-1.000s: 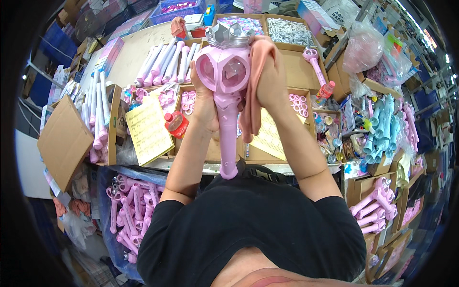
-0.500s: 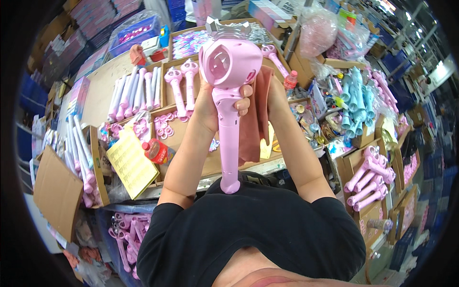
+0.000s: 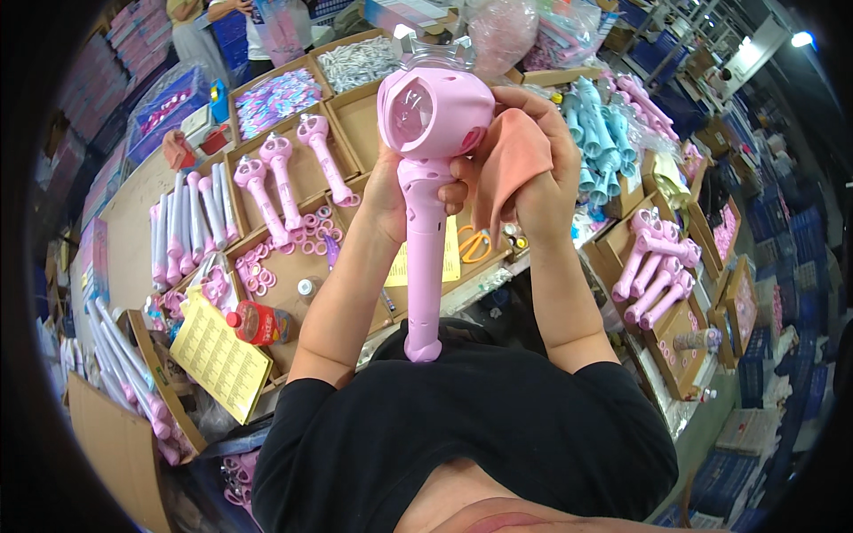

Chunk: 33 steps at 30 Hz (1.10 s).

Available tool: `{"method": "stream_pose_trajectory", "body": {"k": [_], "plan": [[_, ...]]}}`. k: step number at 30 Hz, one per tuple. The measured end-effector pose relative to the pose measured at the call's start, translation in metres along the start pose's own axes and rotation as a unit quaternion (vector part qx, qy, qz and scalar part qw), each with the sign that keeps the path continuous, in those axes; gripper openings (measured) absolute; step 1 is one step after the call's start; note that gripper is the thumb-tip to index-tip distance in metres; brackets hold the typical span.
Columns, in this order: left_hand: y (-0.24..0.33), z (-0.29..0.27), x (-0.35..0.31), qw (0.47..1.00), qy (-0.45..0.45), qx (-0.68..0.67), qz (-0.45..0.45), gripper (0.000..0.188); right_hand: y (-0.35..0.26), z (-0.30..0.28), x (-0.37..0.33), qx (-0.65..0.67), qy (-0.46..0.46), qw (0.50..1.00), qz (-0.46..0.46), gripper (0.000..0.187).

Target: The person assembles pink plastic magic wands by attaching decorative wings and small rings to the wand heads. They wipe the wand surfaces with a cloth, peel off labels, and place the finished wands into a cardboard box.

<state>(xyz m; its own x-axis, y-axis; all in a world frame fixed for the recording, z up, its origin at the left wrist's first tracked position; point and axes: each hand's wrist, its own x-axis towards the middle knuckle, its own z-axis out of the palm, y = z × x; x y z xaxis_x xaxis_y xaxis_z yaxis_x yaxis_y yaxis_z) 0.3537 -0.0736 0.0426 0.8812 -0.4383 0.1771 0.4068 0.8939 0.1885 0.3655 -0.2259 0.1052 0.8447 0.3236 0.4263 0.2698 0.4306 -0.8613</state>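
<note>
A pink toy wand (image 3: 426, 258) stands upright in front of my chest, its rounded head topped by a clear and silver crown (image 3: 434, 55). My left hand (image 3: 388, 194) wraps round its neck just below the head, fingertips showing on the right side. Beside the head, my right hand (image 3: 544, 197) grips a coral-coloured cloth (image 3: 514, 160), part of which drapes over the fingers. The right hand's fingertips reach up to the head's right edge. Whether the cloth presses on the wand, I cannot tell.
Several pink wands (image 3: 278, 178) lie in a cardboard tray behind my left arm, near pink rings (image 3: 258, 277). A red-labelled bottle (image 3: 260, 323), yellow sheet (image 3: 219, 360) and orange scissors (image 3: 475, 245) are closer. Blue parts (image 3: 607, 142) and boxed pink wands (image 3: 656, 271) sit at right. People stand far left.
The table's things have shifted left in view. My right hand has brought the cloth from hanging beside the wand's handle up in a fold next to its head. The left hand keeps its hold.
</note>
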Motion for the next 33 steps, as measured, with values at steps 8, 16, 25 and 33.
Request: {"method": "stream_pose_trajectory", "body": {"k": [8, 16, 25, 33], "plan": [[-0.008, -0.003, 0.006, 1.0, -0.01, 0.005, -0.026, 0.071, 0.001, 0.003, -0.004, -0.087, 0.027, 0.993, -0.069, 0.032], [-0.011, 0.002, 0.005, 0.952, 0.208, 0.203, 0.094, 0.088, 0.042, 0.001, 0.019, -0.06, 0.068, 0.996, 0.022, 0.032], [0.067, -0.021, -0.126, 0.942, 0.026, 0.07, 0.327, 0.086, 0.148, 0.033, -0.009, 0.047, -0.072, 0.971, 0.221, 0.027], [0.034, -0.04, -0.293, 0.804, 0.247, 0.069, 0.536, 0.089, 0.18, 0.098, -0.084, -0.139, -0.4, 0.893, 0.15, 0.034]]}}
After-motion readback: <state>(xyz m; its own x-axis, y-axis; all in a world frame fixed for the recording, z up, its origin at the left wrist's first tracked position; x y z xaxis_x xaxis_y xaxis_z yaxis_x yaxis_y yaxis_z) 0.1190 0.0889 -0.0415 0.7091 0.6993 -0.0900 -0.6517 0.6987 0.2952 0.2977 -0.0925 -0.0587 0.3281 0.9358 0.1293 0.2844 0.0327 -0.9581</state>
